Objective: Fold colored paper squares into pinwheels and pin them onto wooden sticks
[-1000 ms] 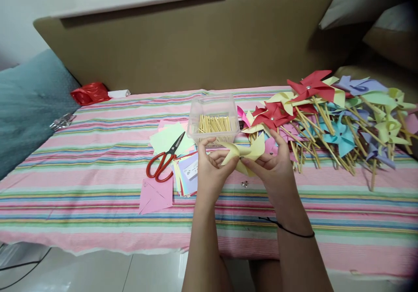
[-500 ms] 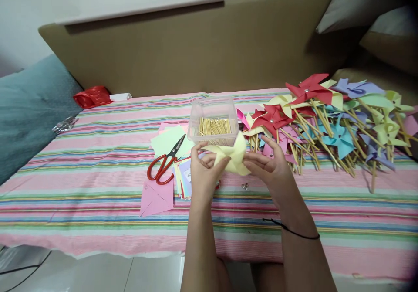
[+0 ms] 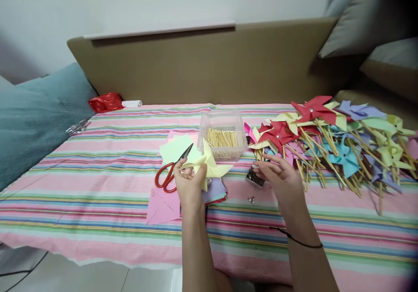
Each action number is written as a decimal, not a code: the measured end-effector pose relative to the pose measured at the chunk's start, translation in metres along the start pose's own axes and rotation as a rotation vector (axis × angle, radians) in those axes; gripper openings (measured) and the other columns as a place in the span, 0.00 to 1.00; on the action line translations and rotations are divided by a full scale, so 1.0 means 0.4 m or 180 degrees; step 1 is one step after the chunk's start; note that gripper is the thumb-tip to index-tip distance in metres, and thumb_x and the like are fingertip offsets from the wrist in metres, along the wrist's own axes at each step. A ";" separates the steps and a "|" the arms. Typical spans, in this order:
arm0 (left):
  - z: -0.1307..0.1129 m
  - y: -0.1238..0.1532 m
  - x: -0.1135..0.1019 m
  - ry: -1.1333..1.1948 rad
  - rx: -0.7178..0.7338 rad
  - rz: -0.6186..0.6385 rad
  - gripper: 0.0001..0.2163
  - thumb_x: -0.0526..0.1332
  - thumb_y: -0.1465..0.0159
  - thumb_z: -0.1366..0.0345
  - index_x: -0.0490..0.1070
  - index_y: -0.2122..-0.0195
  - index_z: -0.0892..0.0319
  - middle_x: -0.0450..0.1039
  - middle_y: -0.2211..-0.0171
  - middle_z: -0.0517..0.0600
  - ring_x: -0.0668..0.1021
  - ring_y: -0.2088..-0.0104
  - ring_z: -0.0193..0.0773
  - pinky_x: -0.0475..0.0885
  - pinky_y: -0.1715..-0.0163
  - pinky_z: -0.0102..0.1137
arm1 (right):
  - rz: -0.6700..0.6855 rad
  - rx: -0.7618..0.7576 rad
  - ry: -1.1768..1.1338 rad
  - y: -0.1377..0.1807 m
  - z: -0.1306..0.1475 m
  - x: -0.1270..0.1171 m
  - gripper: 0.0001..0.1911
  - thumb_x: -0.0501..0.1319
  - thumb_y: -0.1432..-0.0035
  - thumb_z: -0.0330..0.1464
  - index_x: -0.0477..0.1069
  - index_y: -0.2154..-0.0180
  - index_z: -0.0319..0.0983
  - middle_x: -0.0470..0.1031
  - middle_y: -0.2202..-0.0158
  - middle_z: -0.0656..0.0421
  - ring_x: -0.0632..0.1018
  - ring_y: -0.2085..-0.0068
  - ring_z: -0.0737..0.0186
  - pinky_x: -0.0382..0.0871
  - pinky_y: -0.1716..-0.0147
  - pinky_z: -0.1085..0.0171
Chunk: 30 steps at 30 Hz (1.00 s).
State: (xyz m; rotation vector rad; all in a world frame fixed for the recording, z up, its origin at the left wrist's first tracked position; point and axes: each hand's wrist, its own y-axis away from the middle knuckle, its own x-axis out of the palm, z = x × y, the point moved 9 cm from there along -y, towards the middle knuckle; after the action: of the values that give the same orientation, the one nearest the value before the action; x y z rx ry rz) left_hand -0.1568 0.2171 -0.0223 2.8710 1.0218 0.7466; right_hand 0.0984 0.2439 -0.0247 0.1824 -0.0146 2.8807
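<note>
A pale yellow paper pinwheel [image 3: 212, 165] with folded blades is pinched in my left hand [image 3: 191, 183], thumb pressed at its middle. My right hand [image 3: 282, 178] is off the pinwheel, with its fingers partly stretched and apart at a small clear box [image 3: 254, 178] of dark little pieces. Nothing shows between those fingers; whether they touch the box's contents I cannot tell. A few small shiny pieces [image 3: 251, 200] lie on the cloth just in front of the box. Under the left hand is a stack of coloured paper [image 3: 217, 191], partly hidden.
A clear plastic bin [image 3: 240, 152] of short wooden sticks stands behind the pinwheel. Red-handled scissors [image 3: 166, 176] rest on pale green sheets [image 3: 176, 148], above a pink cut square [image 3: 163, 207]. Many finished pinwheels [image 3: 342, 157] heap at right. A red plastic bag [image 3: 106, 103] lies far left.
My right hand has let go of the pinwheel and moved right to the small box. My left hand has kept the pinwheel and turned it. The view has tilted up slightly.
</note>
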 end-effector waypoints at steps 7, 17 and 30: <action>0.006 -0.005 -0.003 0.0289 -0.0161 0.0087 0.29 0.70 0.54 0.71 0.58 0.54 0.56 0.76 0.67 0.47 0.79 0.72 0.32 0.72 0.73 0.24 | 0.1003 -0.1031 0.2630 -0.163 0.119 0.281 0.13 0.55 0.38 0.29 0.74 0.55 0.35 0.80 0.57 0.51 0.80 0.57 0.59 0.75 0.57 0.61; 0.003 0.000 0.008 0.0298 -0.0538 0.0704 0.27 0.71 0.49 0.67 0.56 0.53 0.53 0.78 0.62 0.50 0.81 0.67 0.37 0.74 0.70 0.27 | 0.1781 0.0207 0.4684 -0.373 -0.063 0.437 0.17 0.62 0.38 0.36 0.69 0.50 0.34 0.72 0.50 0.51 0.76 0.53 0.56 0.73 0.55 0.54; -0.017 0.010 0.010 0.0447 -0.0501 0.0663 0.30 0.71 0.50 0.66 0.57 0.50 0.53 0.78 0.63 0.49 0.81 0.66 0.37 0.73 0.67 0.28 | 0.2092 0.1159 0.4810 -0.346 -0.160 0.398 0.14 0.60 0.37 0.36 0.70 0.53 0.34 0.74 0.55 0.54 0.78 0.60 0.62 0.75 0.61 0.59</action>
State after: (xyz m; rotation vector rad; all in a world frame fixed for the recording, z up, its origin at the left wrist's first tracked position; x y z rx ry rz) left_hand -0.1545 0.2153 -0.0139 2.8491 0.6447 1.0046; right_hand -0.0275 0.4194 -0.0689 -2.1939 0.8139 2.6900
